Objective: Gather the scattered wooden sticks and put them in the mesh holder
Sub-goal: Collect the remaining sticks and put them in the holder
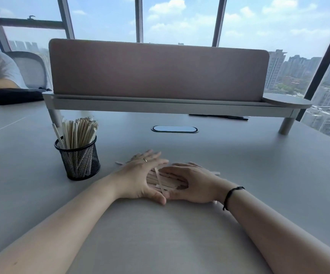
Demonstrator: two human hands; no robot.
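Hands cupped the loose wooden sticks on the desk: left hand flat-fingered, right hand curled around them. Mesh holder stood left. Advice: square ends before lifting; stray stick lay far-left.

The sticks are light tan wood. The mesh holder is black with tiny holes. The tabletop is grey.

I'm looking at a high-rise office: a long grey shared desk is stretching ahead, a padded divider screen is standing on it, a mesh office chair is sitting behind, and floor-to-ceiling windows are showing city towers.
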